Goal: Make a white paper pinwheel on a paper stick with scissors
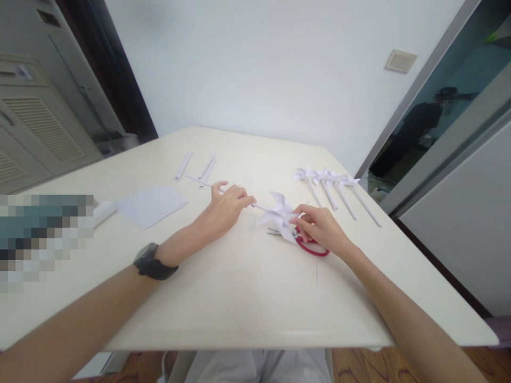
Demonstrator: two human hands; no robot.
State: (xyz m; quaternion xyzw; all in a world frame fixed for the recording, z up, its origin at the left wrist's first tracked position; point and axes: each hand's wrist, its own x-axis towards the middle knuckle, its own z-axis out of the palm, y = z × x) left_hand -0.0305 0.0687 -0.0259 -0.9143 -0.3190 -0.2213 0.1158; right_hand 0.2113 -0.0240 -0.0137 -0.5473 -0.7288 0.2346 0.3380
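Far left: louvred cabinet door (40,119), standing beyond the table (239,298). At the table's left edge, an item blurred out, contents unreadable to me; a white roll (104,213) lies just beside it. Next, white paper sheets (154,206), lying flat. Behind these and a little to the right: several rolled paper tubes (183,166), flat on the tabletop, set in two spots.

Left hand (231,203): dark watch (155,261) on the wrist; fingers curled, nearly closed, gripping a thin white paper stick (261,206). The stick slants through the grip, one end showing past the hand on the left, the other running right to the pinwheel.

Paper pinwheel (280,217): white, blades spread, located between the two hands, near mid-table. Right hand (319,223): thumb and fingertips drawn together, pinching the pinwheel at its right side. Red-handled scissors (313,251) lie partly under this hand and the blades; whether the hand touches them, I cannot tell. Nearer the front edge, a thin strip (317,276).

Back right: four pinwheels on sticks (326,178), laid in a row, heads overlapping. Above, wall switch (401,61). Far right, through an opening, another person in dark clothing (417,125).
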